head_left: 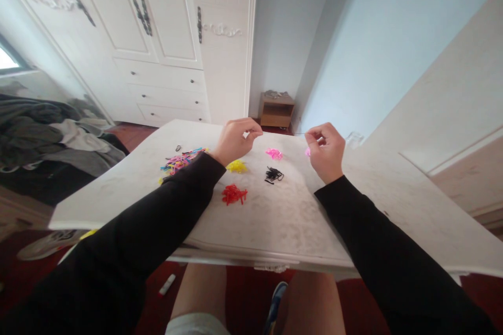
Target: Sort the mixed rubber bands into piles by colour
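A thin dark strand (295,133), perhaps a stretched rubber band, runs level between my two hands above the far part of the white table. My left hand (239,138) pinches one end between thumb and fingertips. The other end is in the closed fingers of my right hand (327,149). Below them lie small piles of elastic bands: pink (274,154), black (274,175), yellow (237,166) and red (234,194). Beside my left forearm is a mixed-colour heap (181,163), partly hidden by the sleeve. Another pink bit (307,152) shows behind my right hand.
The white table (283,225) spans the view before my legs. A single dark loop (178,148) lies by the mixed heap. Clothes (51,136) are piled at left. Behind stand a white wardrobe (168,78) and a small wooden cabinet (277,111).
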Tool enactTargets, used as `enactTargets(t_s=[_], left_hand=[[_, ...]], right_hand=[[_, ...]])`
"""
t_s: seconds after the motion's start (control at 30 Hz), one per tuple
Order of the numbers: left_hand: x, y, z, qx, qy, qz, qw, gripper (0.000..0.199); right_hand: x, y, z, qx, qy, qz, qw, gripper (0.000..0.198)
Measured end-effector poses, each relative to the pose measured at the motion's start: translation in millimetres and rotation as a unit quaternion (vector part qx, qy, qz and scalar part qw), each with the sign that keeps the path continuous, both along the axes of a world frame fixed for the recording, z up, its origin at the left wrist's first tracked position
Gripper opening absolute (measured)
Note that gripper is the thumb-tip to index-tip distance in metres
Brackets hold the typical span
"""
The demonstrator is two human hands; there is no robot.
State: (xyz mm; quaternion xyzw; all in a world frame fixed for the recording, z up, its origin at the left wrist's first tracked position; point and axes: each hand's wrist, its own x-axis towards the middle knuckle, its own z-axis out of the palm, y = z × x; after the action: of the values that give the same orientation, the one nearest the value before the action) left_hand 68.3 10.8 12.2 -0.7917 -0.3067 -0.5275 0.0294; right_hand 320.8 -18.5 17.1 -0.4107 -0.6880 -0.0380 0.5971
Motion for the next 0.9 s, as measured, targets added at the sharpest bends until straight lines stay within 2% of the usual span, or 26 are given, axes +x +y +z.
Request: enactTargets(t_s=[0.33, 0.9], left_hand=[[17, -12, -8.1, 0.009, 0.048, -0.047, 0.998, 0.015], [18, -17, -6.6, -0.03, 0.04, -0.067, 0.997, 0.015]], right_hand=[[-18, -10, -9, -0.008, -0.1, 0.105, 0.989, 0.015], [-17, -11, -9, -0.049, -0.08, 0.108, 0.99, 0.01]])
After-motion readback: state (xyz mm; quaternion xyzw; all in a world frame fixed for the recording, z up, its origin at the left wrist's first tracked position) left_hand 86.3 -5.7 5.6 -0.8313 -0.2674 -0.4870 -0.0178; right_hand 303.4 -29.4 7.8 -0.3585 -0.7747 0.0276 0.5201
